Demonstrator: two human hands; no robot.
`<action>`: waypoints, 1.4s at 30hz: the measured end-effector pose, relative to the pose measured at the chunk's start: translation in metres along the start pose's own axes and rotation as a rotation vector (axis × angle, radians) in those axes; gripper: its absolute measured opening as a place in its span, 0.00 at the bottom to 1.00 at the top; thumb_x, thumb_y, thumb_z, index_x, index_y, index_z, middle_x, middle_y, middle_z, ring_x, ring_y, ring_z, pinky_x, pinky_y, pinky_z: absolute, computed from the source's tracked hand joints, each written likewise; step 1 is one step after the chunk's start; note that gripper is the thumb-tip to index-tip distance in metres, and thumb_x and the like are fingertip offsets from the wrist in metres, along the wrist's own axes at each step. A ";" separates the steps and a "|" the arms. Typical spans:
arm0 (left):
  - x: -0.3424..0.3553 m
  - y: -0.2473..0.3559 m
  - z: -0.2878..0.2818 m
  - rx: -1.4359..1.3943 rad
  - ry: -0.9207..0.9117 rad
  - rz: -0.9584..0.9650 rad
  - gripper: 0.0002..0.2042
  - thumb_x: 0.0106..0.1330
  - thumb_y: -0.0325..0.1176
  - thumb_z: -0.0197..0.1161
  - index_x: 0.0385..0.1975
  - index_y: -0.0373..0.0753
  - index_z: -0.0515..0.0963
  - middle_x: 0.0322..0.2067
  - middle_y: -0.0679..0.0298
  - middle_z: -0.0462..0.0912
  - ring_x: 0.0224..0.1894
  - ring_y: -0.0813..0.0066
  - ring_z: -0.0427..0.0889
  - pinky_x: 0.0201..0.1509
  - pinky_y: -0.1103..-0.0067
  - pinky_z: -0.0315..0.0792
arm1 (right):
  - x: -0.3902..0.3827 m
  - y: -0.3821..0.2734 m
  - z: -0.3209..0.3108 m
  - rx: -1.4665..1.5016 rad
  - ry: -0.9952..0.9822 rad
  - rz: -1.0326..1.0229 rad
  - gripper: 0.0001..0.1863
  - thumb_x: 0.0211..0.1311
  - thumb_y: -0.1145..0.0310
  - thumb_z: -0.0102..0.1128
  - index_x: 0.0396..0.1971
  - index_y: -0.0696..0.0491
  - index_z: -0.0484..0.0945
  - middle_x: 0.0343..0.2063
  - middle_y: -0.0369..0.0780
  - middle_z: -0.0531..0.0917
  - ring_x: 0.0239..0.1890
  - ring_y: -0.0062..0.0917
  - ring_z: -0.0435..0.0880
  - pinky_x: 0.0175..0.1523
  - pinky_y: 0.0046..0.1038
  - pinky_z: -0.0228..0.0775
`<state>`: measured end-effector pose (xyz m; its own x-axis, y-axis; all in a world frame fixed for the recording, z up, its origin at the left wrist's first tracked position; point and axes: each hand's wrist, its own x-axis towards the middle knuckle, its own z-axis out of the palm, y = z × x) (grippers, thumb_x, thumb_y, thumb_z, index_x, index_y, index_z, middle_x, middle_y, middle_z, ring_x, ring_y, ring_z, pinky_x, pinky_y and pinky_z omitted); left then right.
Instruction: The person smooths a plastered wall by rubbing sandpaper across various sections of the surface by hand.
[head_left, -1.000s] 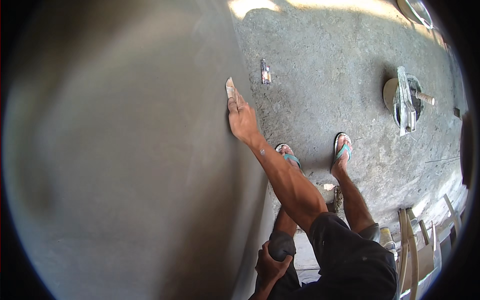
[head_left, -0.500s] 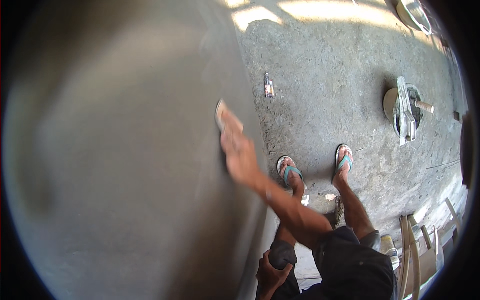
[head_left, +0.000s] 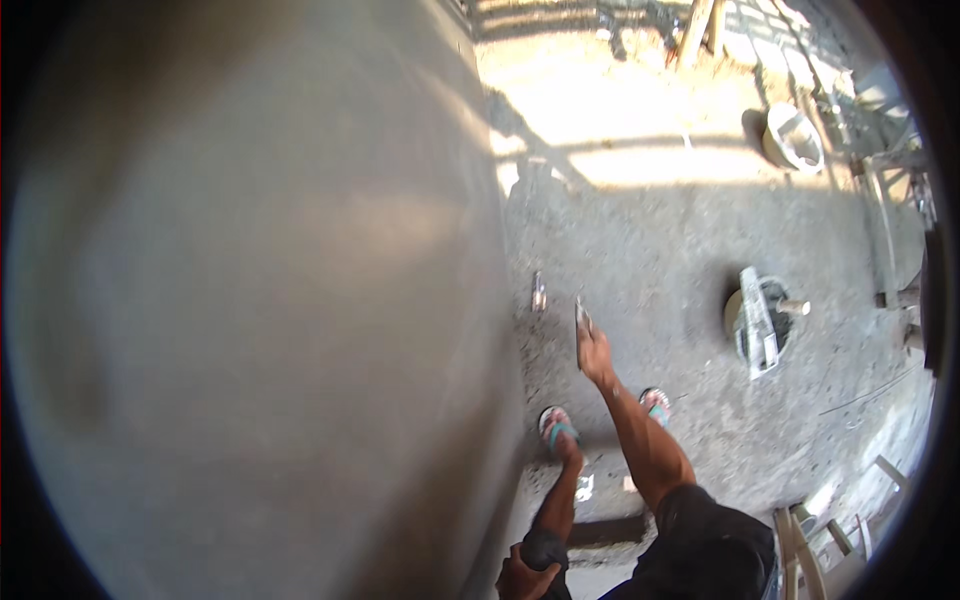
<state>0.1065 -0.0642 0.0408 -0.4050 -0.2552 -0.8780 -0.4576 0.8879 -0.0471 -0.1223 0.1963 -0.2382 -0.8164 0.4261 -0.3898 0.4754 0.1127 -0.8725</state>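
My right hand [head_left: 596, 357], its arm stretched forward, grips a thin flat pad [head_left: 579, 335] seen nearly edge-on. The pad's exact kind does not show. Hand and pad are apart from the smooth grey plastered wall [head_left: 300, 300] that fills the left side. Down at the lower edge, my left hand [head_left: 523, 578] is wrapped round my left knee [head_left: 545, 548], over dark shorts.
A bucket [head_left: 738, 322] of grey mix, with a long metal tool [head_left: 757, 325] across its top, stands on the concrete floor [head_left: 640, 240]. A pale basin [head_left: 793, 138] lies farther off. A small packet [head_left: 539, 291] is near the wall; wooden pieces [head_left: 800, 550] lean lower right.
My right hand has left the wall and swung right with the pad, now over the floor. The view has tilted up, showing more sunlit ground. My left hand stays on the knee.
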 end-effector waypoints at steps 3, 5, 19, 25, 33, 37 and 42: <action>0.012 0.008 -0.004 -0.020 0.007 0.089 0.50 0.47 0.63 0.77 0.69 0.42 0.68 0.61 0.48 0.79 0.63 0.51 0.80 0.66 0.61 0.74 | -0.088 0.000 -0.118 0.231 0.069 0.413 0.23 0.80 0.54 0.49 0.51 0.61 0.80 0.26 0.39 0.82 0.31 0.28 0.79 0.41 0.38 0.75; 0.014 0.013 -0.002 -0.031 -0.028 0.135 0.51 0.47 0.64 0.77 0.69 0.41 0.67 0.61 0.47 0.79 0.63 0.51 0.80 0.66 0.61 0.74 | -0.163 0.029 -0.195 0.154 0.213 0.222 0.18 0.79 0.58 0.51 0.43 0.58 0.79 0.23 0.36 0.78 0.30 0.22 0.76 0.37 0.33 0.72; -0.167 -0.036 0.057 -0.648 0.045 0.215 0.58 0.52 0.70 0.69 0.76 0.34 0.57 0.65 0.40 0.75 0.68 0.45 0.74 0.73 0.64 0.68 | -0.171 -0.045 -0.434 0.314 -0.382 0.195 0.18 0.76 0.57 0.50 0.54 0.55 0.73 0.47 0.42 0.79 0.46 0.33 0.79 0.52 0.37 0.74; -0.253 -0.025 0.164 -1.365 0.086 0.003 0.51 0.60 0.66 0.69 0.74 0.32 0.62 0.65 0.44 0.76 0.69 0.50 0.74 0.72 0.65 0.67 | -0.088 -0.107 -0.403 0.030 -0.424 0.202 0.17 0.76 0.57 0.48 0.47 0.54 0.79 0.37 0.38 0.82 0.36 0.28 0.80 0.41 0.31 0.76; -0.297 -0.035 0.273 -1.868 0.172 -0.264 0.49 0.62 0.73 0.59 0.69 0.31 0.70 0.63 0.43 0.78 0.67 0.50 0.77 0.71 0.66 0.68 | -0.192 -0.238 -0.303 -0.279 -0.641 0.144 0.20 0.77 0.56 0.49 0.57 0.54 0.78 0.45 0.38 0.84 0.42 0.27 0.83 0.43 0.33 0.79; -0.319 -0.053 0.301 -1.696 0.440 -0.411 0.43 0.66 0.67 0.57 0.68 0.34 0.72 0.64 0.42 0.77 0.68 0.45 0.74 0.71 0.65 0.67 | -0.242 -0.242 -0.274 -0.306 -0.708 0.123 0.21 0.79 0.58 0.48 0.58 0.57 0.77 0.46 0.40 0.84 0.44 0.29 0.84 0.49 0.34 0.79; -0.328 -0.139 0.356 -1.323 0.523 -0.563 0.37 0.71 0.56 0.56 0.66 0.26 0.70 0.62 0.38 0.77 0.67 0.41 0.75 0.74 0.62 0.64 | -0.306 -0.224 -0.279 -0.387 -0.658 0.031 0.19 0.77 0.59 0.49 0.51 0.58 0.79 0.41 0.38 0.83 0.39 0.28 0.80 0.44 0.32 0.76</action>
<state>0.5845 0.0325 0.1657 -0.0382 -0.7855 -0.6177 -0.8836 -0.2622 0.3881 0.1123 0.2913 0.1591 -0.7699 -0.1747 -0.6137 0.4836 0.4678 -0.7398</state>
